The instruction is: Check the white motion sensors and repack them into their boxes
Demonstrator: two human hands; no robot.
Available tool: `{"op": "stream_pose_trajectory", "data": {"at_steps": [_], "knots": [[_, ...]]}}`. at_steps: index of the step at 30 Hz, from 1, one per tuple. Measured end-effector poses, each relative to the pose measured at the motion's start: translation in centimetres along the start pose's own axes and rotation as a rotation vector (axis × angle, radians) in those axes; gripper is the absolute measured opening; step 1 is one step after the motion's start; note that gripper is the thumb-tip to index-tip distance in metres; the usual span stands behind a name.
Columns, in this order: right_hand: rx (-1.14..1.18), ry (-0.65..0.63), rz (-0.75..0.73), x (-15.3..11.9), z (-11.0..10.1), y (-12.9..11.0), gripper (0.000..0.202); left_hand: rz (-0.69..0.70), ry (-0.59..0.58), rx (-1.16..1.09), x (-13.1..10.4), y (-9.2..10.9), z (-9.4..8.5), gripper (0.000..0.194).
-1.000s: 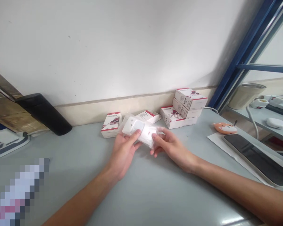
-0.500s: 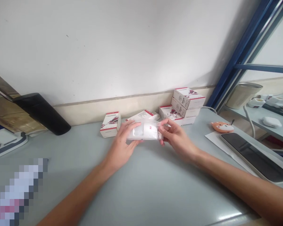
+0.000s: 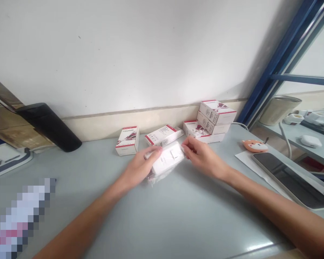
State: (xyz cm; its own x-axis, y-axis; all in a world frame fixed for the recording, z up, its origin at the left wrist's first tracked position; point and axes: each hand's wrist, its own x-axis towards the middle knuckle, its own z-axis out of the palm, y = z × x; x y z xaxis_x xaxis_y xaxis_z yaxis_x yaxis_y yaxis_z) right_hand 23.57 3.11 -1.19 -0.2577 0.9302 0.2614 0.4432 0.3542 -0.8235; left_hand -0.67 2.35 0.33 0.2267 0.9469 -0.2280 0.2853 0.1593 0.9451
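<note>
A flat white device (image 3: 166, 159) with rounded corners sits inside a clear plastic bag (image 3: 157, 177), held tilted above the grey table. My left hand (image 3: 139, 166) is closed around its left end, the thumb lying over the upper face. At the opposite end, my right hand (image 3: 203, 155) pinches the edge of the bag between thumb and fingers. Just behind the device lies a white and red carton (image 3: 164, 133), with what looks like an open flap at its right end. Another such carton (image 3: 127, 140) stands to the left of it.
Several matching cartons (image 3: 216, 117) are piled by the wall, back right. On the right lie an orange animal-shaped item (image 3: 255, 145) and a phone-like black slab (image 3: 291, 178) on paper (image 3: 250, 162). A black cylinder (image 3: 50, 126) leans at left; a blue frame (image 3: 270, 68) borders the right.
The bagged device has been turned and tilted, so its broad face with small markings now shows. My left hand has shifted slightly down and left. The carton behind is less covered.
</note>
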Motion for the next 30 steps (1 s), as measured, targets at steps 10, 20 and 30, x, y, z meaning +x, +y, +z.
{"op": "stream_pose_trajectory", "data": {"at_steps": [10, 20, 30], "knots": [[0.443, 0.049, 0.267, 0.2, 1.0, 0.3, 0.026, 0.074, -0.439, -0.766, -1.0, 0.7, 0.0, 0.053], [0.121, 0.3, -0.358, -1.1, 2.1, -0.3, 0.02, -0.08, -0.085, -0.626, 0.5, -1.0, 1.1, 0.049], [-0.401, 0.028, -0.556, -0.9, 1.0, -0.6, 0.119, 0.084, -0.151, 0.127, 1.8, 3.4, 0.7, 0.054]]}}
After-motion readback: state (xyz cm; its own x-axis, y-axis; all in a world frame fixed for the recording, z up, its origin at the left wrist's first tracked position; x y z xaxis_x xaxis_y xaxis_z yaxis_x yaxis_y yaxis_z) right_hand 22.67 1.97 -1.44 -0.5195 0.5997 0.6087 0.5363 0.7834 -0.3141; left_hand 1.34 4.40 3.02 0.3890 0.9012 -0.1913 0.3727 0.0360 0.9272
